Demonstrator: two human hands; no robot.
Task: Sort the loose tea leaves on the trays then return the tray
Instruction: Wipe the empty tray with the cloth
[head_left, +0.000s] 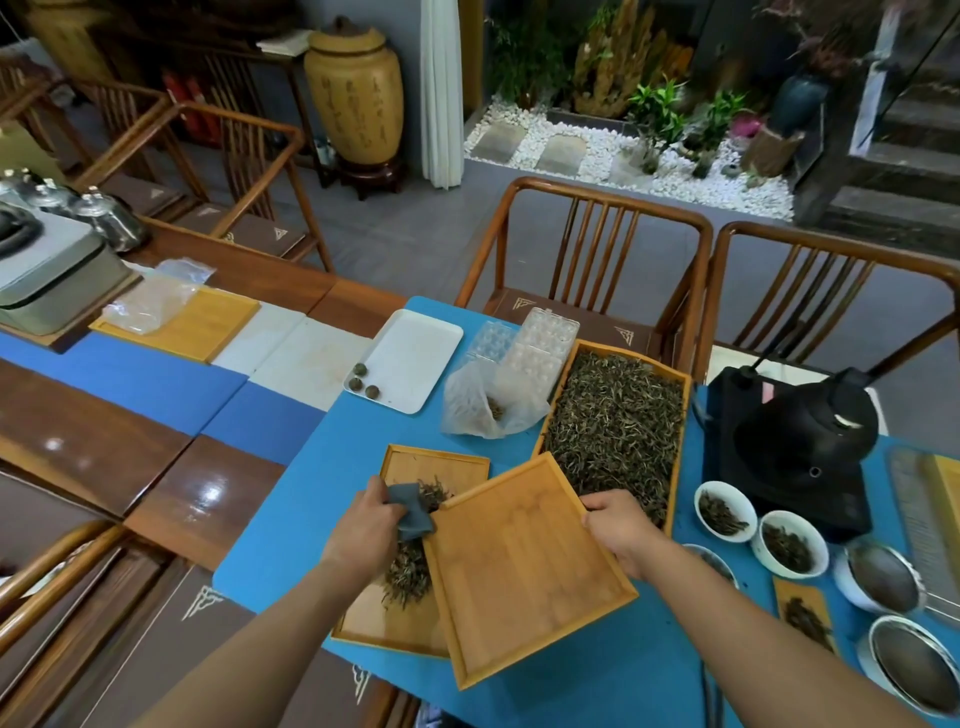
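So the empty tilted bamboo tray (524, 566), gripped by the right hand (618, 530), hides part of the flat bamboo tray (384, 623) of loose tea leaves (410, 571); left hand (363, 530) pinches what's probably a grey cloth (410, 512). Long leaf-filled wooden box (618, 421) sits just behind.

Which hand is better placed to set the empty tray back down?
Right. The right hand already grips the empty tray at its edge, while the left hand holds a grey cloth over the leaves on the other tray.
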